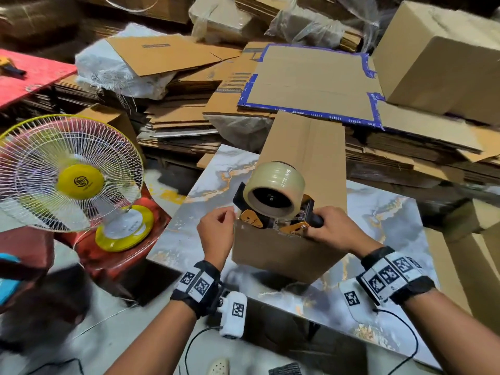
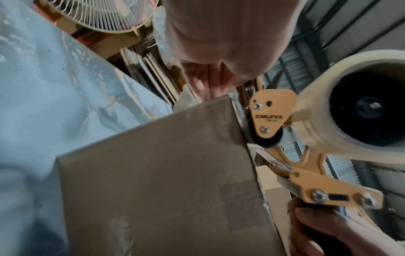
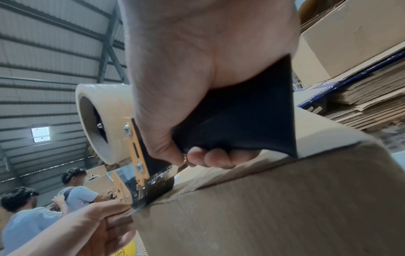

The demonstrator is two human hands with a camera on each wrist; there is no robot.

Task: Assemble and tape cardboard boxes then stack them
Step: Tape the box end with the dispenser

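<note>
Cardboard box (image 1: 286, 247): right hand (image 1: 334, 230) grips tape dispenser (image 1: 276, 201); left hand (image 1: 216, 231) fingers curled at box corner

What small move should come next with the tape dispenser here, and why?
Probably draw the tape dispenser away along the box top. The right hand grips its handle with the blade end at the near edge, where the left hand presses the box's near corner.

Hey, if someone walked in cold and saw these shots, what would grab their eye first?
Probably the tape dispenser with its fat clear roll, gripped by the right hand at the near end of the cardboard box on the marble-patterned table. Next, the yellow fan at the left.
</note>
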